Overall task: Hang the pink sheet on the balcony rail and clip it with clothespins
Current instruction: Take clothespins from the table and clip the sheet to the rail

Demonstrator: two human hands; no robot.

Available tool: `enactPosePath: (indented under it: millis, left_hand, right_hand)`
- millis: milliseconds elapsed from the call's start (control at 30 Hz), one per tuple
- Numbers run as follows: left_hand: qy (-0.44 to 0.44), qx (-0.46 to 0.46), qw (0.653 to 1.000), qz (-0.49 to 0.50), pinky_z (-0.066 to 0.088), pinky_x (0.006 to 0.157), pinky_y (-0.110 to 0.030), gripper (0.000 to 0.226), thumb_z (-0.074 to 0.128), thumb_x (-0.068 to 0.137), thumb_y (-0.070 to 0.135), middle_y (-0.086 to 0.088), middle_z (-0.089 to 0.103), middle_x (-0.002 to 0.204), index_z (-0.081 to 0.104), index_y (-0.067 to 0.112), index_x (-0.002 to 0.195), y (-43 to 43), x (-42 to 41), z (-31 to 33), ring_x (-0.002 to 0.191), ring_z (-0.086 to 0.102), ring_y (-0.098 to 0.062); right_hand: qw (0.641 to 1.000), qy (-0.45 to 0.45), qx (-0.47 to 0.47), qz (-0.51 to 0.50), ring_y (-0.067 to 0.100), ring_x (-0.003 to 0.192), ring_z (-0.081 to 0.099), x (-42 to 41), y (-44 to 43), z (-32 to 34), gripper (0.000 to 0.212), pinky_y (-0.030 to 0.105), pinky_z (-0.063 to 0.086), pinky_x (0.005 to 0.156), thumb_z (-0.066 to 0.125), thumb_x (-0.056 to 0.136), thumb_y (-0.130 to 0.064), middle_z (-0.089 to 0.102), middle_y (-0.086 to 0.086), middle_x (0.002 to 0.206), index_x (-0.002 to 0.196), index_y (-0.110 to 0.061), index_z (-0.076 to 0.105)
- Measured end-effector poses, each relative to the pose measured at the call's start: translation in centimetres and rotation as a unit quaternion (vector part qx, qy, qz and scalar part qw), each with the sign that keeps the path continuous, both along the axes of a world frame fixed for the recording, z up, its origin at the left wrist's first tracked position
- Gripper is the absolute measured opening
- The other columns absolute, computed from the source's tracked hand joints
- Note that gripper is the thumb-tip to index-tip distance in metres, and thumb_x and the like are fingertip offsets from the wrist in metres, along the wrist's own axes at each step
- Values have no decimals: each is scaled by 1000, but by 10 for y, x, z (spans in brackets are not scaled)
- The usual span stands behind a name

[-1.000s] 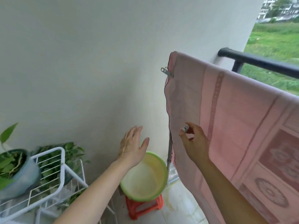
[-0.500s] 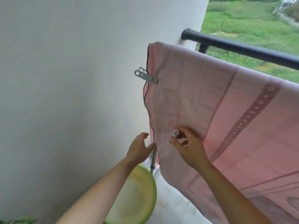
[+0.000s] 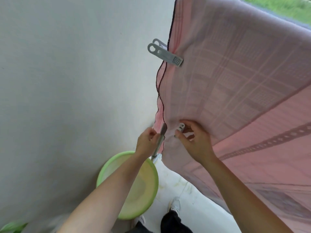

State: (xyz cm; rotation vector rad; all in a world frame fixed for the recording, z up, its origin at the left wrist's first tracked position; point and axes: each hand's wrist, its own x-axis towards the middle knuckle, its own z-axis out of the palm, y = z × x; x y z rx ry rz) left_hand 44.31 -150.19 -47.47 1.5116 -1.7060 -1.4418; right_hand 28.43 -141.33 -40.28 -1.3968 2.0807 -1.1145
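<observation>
The pink patterned sheet (image 3: 235,84) hangs over the balcony rail and fills the right side of the view; the rail itself is hidden under the cloth. A grey clothespin (image 3: 165,52) is clipped on the sheet's left edge, high up. My right hand (image 3: 193,142) pinches a small white clothespin (image 3: 180,127) against the sheet near its lower left edge. My left hand (image 3: 147,142) pinches that dark-trimmed edge beside a grey metal pole (image 3: 159,142).
A white wall (image 3: 75,81) stands close on the left. A green basin (image 3: 134,185) sits below my left forearm, on the pale tiled floor (image 3: 185,199). My shoes (image 3: 175,205) show at the bottom. Green leaves (image 3: 11,227) peek in at the bottom left corner.
My left hand rose from open above the basin to pinch the sheet's edge. My right hand stayed at the sheet with the white clothespin. The view moved closer to the sheet.
</observation>
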Motion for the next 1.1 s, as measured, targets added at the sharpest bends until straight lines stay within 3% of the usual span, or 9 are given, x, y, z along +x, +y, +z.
enactPosePath:
  millis: [67, 200, 300, 433, 567, 767, 833, 933, 1100]
  left_hand:
    - [27, 20, 999, 9, 44, 67, -32, 20, 66, 90, 25, 6, 60, 75, 51, 22, 77, 2, 2, -3, 71, 54, -19]
    - [41, 11, 999, -31, 51, 80, -24, 16, 76, 81, 24, 3, 73, 91, 61, 20, 88, 5, -2, -6, 88, 68, -8]
    - [42, -20, 999, -8, 50, 73, -15, 19, 81, 75, 31, 10, 73, 84, 70, 24, 88, 11, -9, -5, 80, 67, 0]
    - [45, -85, 995, 8, 56, 74, -30, 28, 77, 80, 33, 12, 71, 80, 73, 28, 107, 28, -18, -11, 71, 65, -4]
    - [77, -167, 983, -8, 55, 67, -29, 41, 69, 86, 32, 10, 65, 81, 59, 36, 126, 45, -23, -8, 66, 62, -9]
    - [44, -178, 979, 87, 40, 63, -8, 56, 80, 72, 50, 16, 56, 94, 50, 26, 112, 37, -33, 12, 75, 56, -1]
    - [28, -184, 976, 114, 45, 64, -16, 52, 80, 69, 53, 12, 56, 97, 52, 24, 103, 28, -38, 19, 76, 56, -5]
    - [57, -213, 965, 139, 50, 69, -33, 25, 76, 80, 32, 3, 60, 90, 57, 18, 89, 21, -38, 20, 74, 57, -11]
    - [93, -193, 972, 95, 44, 61, -35, 15, 54, 95, 26, 0, 58, 76, 41, 26, 87, 50, -9, 3, 64, 54, -23]
  right_hand:
    - [1000, -3, -4, -8, -4, 90, 63, 1, -3, 1, 30, 16, 51, 70, 75, 85, -27, 67, -14, 101, 114, -26, 65]
    - [999, -20, -17, -37, -4, 88, 64, 3, -4, 1, 30, 10, 48, 67, 75, 85, -26, 67, -16, 96, 114, -24, 66]
    - [998, -31, -23, -48, -3, 88, 65, 3, -2, 3, 30, 10, 49, 67, 75, 85, -24, 67, -18, 95, 114, -24, 66]
    - [997, -28, -33, -61, -4, 88, 65, 4, 3, 4, 30, 9, 49, 66, 75, 84, -24, 67, -19, 94, 113, -25, 66]
    - [995, -30, -47, -79, -4, 87, 66, 4, 9, 4, 30, 8, 48, 65, 75, 84, -25, 68, -17, 94, 113, -25, 66]
    - [994, -31, -50, -97, -5, 85, 66, 4, 22, 2, 30, 6, 46, 64, 75, 84, -26, 69, -14, 96, 112, -22, 66]
    - [994, -26, -49, -95, -7, 84, 65, 4, 25, 3, 29, 5, 46, 64, 75, 85, -26, 68, -16, 95, 112, -22, 66]
    - [994, -24, -49, -94, -7, 83, 65, 5, 28, 5, 28, 5, 46, 65, 75, 84, -26, 68, -15, 94, 111, -22, 67]
    - [996, -21, -35, -81, -7, 80, 65, 11, 33, 3, 23, 9, 48, 68, 77, 83, -28, 68, -22, 89, 104, -27, 68]
